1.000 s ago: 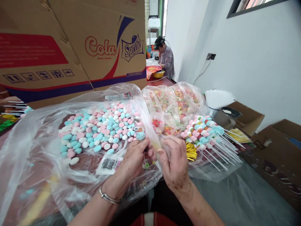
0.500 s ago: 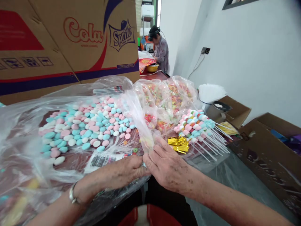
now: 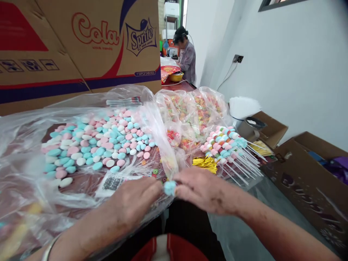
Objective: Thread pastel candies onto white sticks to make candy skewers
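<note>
A light-blue, bumpy candy (image 3: 170, 188) sits between my two hands over the table's front edge. My right hand (image 3: 205, 188) pinches it from the right with thumb and fingers. From the left, my left hand (image 3: 136, 197) meets it with its fingers closed together; whatever they hold is hidden. Behind my left hand lies a printed white packet (image 3: 108, 185). Beyond, a heap of pink, blue and white oval candies (image 3: 103, 141) rests on clear plastic sheeting. To the right are gold twist ties (image 3: 205, 164) and a pile of candy skewers (image 3: 225, 145) with white sticks.
Bags of colourful gummies (image 3: 190, 107) lie behind the skewers. A large carton (image 3: 114, 72) walls off the back left. Open cardboard boxes (image 3: 307, 181) and a grey mug (image 3: 248, 128) stand at right. A person (image 3: 187, 59) works at the far table.
My hands have drawn slightly apart at the fingertips, and the light-blue candy now shows between them. My left forearm has shifted lower and nearer the camera.
</note>
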{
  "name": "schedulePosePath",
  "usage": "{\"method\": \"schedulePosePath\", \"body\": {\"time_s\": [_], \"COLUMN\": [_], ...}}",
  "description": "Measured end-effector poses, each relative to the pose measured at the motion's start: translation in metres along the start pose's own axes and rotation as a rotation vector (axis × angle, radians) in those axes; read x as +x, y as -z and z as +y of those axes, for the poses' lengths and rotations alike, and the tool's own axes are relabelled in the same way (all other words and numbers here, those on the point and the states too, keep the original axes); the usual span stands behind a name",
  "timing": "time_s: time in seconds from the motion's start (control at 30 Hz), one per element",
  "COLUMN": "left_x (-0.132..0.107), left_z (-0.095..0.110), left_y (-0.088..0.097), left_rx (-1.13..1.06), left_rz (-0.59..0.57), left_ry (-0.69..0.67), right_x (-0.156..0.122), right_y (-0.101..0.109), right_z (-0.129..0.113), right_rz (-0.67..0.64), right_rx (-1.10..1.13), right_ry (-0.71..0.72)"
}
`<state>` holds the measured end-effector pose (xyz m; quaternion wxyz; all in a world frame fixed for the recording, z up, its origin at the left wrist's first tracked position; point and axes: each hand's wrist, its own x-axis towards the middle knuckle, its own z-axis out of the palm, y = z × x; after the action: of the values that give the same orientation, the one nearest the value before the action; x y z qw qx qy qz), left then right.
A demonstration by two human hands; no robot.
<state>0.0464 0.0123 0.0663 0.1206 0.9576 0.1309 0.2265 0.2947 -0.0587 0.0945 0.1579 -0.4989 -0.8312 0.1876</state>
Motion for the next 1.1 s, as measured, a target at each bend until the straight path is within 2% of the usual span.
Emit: {"method": "schedulePosePath", "body": {"time_s": [0.07,0.1,0.13,0.2,0.27,0.3,0.4,0.47,0.57,0.77,0.93,1.1], "left_x": [0.001,0.003,0.004,0.008,0.011,0.013,0.02,0.025,0.031,0.032,0.032,0.033], "left_z": [-0.007,-0.009,-0.011,-0.011,-0.008,-0.006,-0.001,0.001,0.002,0.002,0.004,0.009], "left_y": [0.0,0.0,0.0,-0.001,-0.007,-0.011,-0.024,-0.031,-0.035,-0.041,-0.049,-0.047], "left_rx": [-0.065,-0.12,-0.196,-0.404,-0.652,-0.777,-1.097,-1.24,-1.343,-1.401,-1.407,-1.415], "left_rz": [0.115,0.155,0.2,0.251,0.282,0.301,0.35,0.37,0.385,0.379,0.348,0.364], "left_ry": [0.174,0.28,0.393,0.604,0.768,0.832,0.973,1.016,1.037,1.013,0.982,0.982], "right_x": [0.0,-0.001,-0.002,-0.003,-0.001,0.0,0.005,0.006,0.002,-0.003,0.006,0.007], "right_y": [0.018,0.024,0.028,0.026,0.012,0.003,-0.018,-0.022,-0.016,-0.012,-0.02,-0.018], "right_z": [0.016,0.025,0.034,0.048,0.055,0.057,0.06,0.064,0.073,0.082,0.078,0.085], "right_rz": [0.197,0.268,0.264,0.073,-0.122,-0.172,-0.204,-0.213,-0.2,-0.136,-0.114,-0.079], "right_rx": [0.014,-0.06,-0.174,-0.381,-0.484,-0.501,-0.518,-0.523,-0.516,-0.497,-0.483,-0.472], "right_ry": [-0.114,-0.206,-0.295,-0.425,-0.468,-0.475,-0.511,-0.525,-0.524,-0.541,-0.429,-0.372]}}
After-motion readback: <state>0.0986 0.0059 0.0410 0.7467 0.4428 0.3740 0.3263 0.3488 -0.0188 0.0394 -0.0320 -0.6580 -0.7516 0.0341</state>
